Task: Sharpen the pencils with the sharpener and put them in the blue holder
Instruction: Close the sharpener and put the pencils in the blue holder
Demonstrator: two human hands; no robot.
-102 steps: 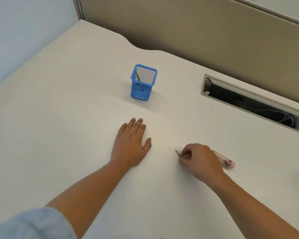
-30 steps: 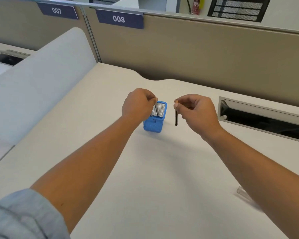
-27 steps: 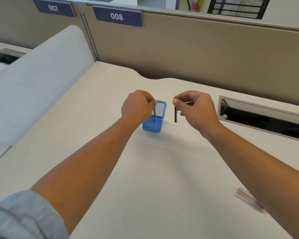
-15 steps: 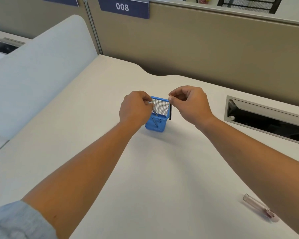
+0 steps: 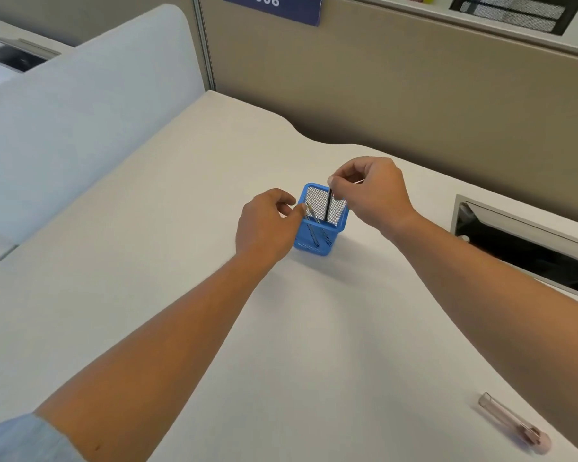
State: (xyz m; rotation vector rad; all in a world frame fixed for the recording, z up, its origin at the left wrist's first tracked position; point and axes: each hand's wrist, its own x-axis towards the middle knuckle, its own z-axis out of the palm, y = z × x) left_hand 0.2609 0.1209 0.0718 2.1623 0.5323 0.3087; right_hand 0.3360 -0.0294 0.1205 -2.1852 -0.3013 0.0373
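The blue mesh holder [image 5: 314,246] stands mid-desk. My right hand [image 5: 372,191] pinches the top of a dark pencil [image 5: 328,205], which hangs upright with its lower part inside the holder. My left hand [image 5: 266,225] is at the holder's left rim with its fingers slightly apart. Its thumb tip is beside a light pencil [image 5: 311,216] that leans inside the holder. A clear pinkish sharpener tube [image 5: 514,425] lies on the desk at the near right, away from both hands.
The white desk [image 5: 147,261] has a cable slot [image 5: 528,248] open at the right. A tan partition [image 5: 381,88] with a blue 008 label runs along the back, and a grey divider [image 5: 80,105] along the left.
My right hand carried the dark pencil left and lowered it into the holder. My left hand lowered its pencil into the holder and loosened its fingers. The view tilted down.
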